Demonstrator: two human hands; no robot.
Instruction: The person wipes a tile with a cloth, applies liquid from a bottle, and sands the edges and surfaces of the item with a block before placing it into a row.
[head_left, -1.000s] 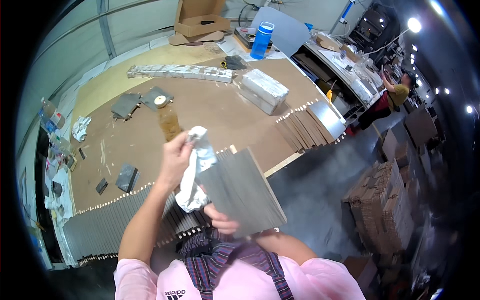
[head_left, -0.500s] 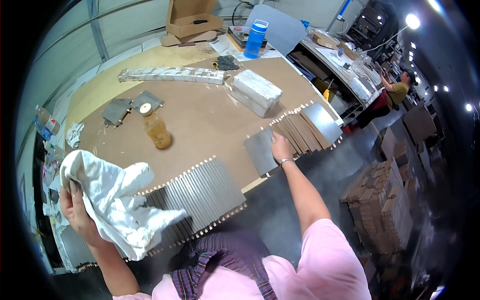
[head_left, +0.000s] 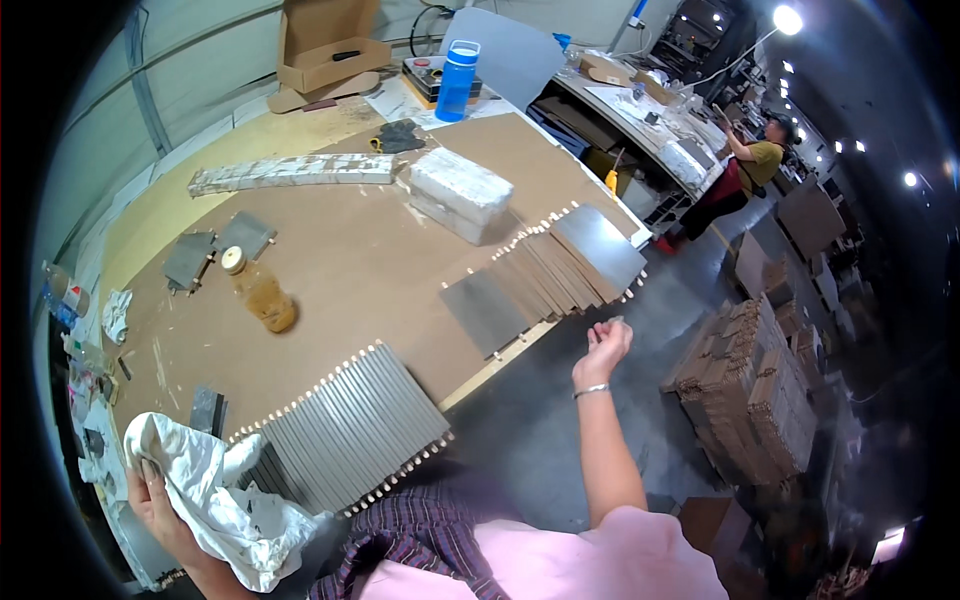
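Note:
My left hand grips a crumpled white cloth that hangs over the near left end of a row of grey panels. These panels stand packed side by side, with pale pegs sticking out along both edges. Off the table's front edge, my right hand is raised with its fingers curled together; whether a small thing is pinched in them cannot be made out. Nearest to it is a second, leaning stack of panels, brown and grey, with a flat grey panel at its left end.
On the brown-covered table stand a jar of amber liquid, a whitish block, a long whitish bar, a dark glove and a blue bottle. Stacked cardboard is at right; another person works beyond.
My right hand has let go of the grey panel at the stack's left end and drawn back toward me. My left hand, with the cloth, has moved lower; the whole view has shifted.

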